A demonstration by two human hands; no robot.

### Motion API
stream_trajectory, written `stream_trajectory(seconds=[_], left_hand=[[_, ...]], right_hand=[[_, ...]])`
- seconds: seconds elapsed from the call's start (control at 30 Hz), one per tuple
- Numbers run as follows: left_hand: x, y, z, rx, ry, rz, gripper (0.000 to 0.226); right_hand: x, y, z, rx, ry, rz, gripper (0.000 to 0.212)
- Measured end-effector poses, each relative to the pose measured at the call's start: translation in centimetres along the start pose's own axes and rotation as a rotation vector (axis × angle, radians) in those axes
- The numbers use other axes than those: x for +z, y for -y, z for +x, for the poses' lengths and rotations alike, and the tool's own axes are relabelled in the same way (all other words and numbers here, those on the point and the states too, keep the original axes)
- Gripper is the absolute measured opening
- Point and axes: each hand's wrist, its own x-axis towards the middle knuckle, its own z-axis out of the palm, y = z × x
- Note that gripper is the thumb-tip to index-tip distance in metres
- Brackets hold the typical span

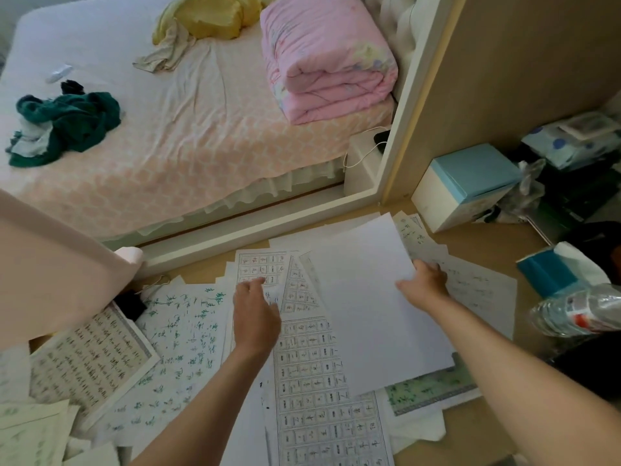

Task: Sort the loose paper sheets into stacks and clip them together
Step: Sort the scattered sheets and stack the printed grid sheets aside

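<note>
Right hand (425, 280) pinches the blank sheet (373, 297) at its far edge, above the gridded sheets (312, 364); left hand (255, 314) hovers released. Lift flat, clearing neighbours, before stacking.

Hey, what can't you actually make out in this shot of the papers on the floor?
- Head view: the grid sheet is partly hidden by the left hand and the blank sheet.
- The right hand has its fingertips hidden behind the blank sheet.
- The handwriting is too blurred to read.
- The black binder clip is partly hidden by pink fabric.
</note>
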Motion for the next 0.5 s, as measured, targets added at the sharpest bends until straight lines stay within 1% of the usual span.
stream_trajectory(seconds=[0.03, 0.07, 0.13, 0.2, 0.27, 0.3, 0.37, 0.4, 0.43, 0.5], left_hand=[[0.6, -0.4, -0.1, 0.017, 0.057, -0.004, 0.06], [1.2, -0.9, -0.2, -0.009, 0.123, -0.001, 0.063], [2.1, -1.5, 0.0, -0.1, 0.217, 0.004, 0.068], [2.7, -2.0, 0.6, -0.147, 0.241, -0.017, 0.068], [2.9, -2.3, 1.2, -0.164, 0.256, -0.067, 0.071], [2.9, -2.3, 1.6, -0.197, 0.264, -0.13, 0.074], [2.3, -2.2, 1.9, -0.295, 0.319, -0.259, 0.076], [1.9, -1.9, 2.0, -0.312, 0.36, -0.26, 0.073], [1.6, -1.4, 2.0, -0.299, 0.4, -0.209, 0.068], [0.9, -0.7, 1.7, -0.226, 0.455, -0.067, 0.055]], right_hand=[[0.1, 0.6, -0.2, -0.006, 0.002, 0.031, 0.057], [0.3, 0.9, -0.1, -0.023, 0.005, 0.073, 0.055], [0.5, 1.8, -0.9, -0.076, 0.015, 0.155, 0.045], [0.9, 2.2, -1.7, -0.099, 0.048, 0.254, 0.04], [1.3, 2.4, -2.5, -0.105, 0.11, 0.341, 0.042], [1.4, 2.4, -2.8, -0.108, 0.148, 0.35, 0.041], [1.7, 2.0, -2.9, -0.103, 0.201, 0.324, 0.032], [1.7, 1.8, -3.0, -0.094, 0.206, 0.325, 0.027], [1.7, 1.7, -3.1, -0.082, 0.198, 0.344, 0.024], [1.2, 1.2, -3.3, -0.067, 0.17, 0.42, 0.027]])
